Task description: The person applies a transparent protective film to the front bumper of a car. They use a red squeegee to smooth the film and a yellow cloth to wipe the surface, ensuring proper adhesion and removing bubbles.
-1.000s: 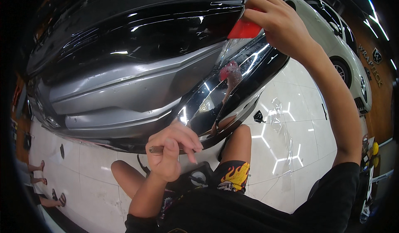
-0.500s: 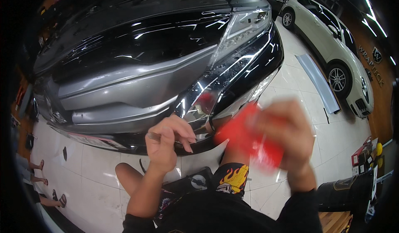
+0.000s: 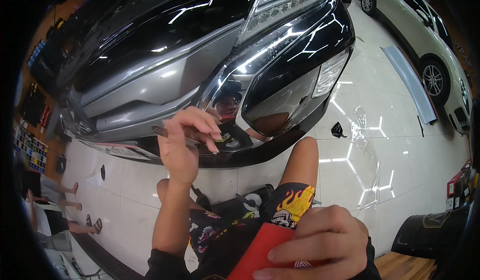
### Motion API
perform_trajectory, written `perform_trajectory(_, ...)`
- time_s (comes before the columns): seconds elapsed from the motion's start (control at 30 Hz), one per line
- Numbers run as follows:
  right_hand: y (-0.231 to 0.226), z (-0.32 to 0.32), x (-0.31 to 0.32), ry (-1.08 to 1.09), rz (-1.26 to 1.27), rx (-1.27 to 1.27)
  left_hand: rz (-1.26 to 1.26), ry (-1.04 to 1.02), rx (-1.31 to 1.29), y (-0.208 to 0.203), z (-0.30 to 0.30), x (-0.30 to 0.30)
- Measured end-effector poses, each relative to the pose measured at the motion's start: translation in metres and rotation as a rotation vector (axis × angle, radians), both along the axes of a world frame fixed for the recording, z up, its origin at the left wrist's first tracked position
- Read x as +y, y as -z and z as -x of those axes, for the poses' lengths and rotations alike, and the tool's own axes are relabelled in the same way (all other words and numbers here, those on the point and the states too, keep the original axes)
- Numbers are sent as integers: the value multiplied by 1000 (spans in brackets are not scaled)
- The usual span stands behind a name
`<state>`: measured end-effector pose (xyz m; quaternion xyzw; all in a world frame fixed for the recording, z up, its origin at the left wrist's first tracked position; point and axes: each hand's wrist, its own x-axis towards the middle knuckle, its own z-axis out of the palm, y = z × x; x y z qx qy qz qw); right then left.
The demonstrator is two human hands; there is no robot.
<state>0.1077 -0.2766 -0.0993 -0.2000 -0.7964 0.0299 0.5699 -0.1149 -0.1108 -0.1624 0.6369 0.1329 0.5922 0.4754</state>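
Note:
My right hand (image 3: 325, 242) is closed around a flat red squeegee (image 3: 262, 247), held low and close to my body over my thigh. My left hand (image 3: 185, 140) is raised before the black front bumper (image 3: 295, 70), its fingers bent. A slim, dark metallic thing (image 3: 160, 130) shows at the thumb side of that hand; its kind is too small to make out. Behind my left hand, the glossy bumper corner carries reflections and water spots. A silver-grey grille (image 3: 150, 90) lies to its left, and a headlight (image 3: 280, 10) sits above.
Clear film (image 3: 360, 140) and a crumpled black scrap (image 3: 338, 129) lie on the tiled floor. A long grey panel (image 3: 407, 82) rests beside a pale car (image 3: 430, 40) at right. A black case (image 3: 240, 205) is between my legs. Other people's legs (image 3: 70, 200) show at far left.
My right hand has drawn the red squeegee back and down toward my body. The view has shifted closer to the bumper corner; my left hand stays raised near it.

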Motion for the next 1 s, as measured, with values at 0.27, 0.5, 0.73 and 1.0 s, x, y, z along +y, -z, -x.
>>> perform_trajectory(0.27, 165, -50, 32, 415, 814, 320, -94, -99, 185, -7, -4, -9)
perform_trajectory(0.5, 287, -37, 14, 925, 1046, -242, -72, -155, 463, -9, -17, -51)
perform_trajectory(0.73, 115, 3, 7, -287, 1070, 339, -206, -65, 540, 11, -44, -63)
perform_trajectory(1.0, 111, 27, 25, -218, 1062, 604, -221, -411, 500, -49, 24, -20)
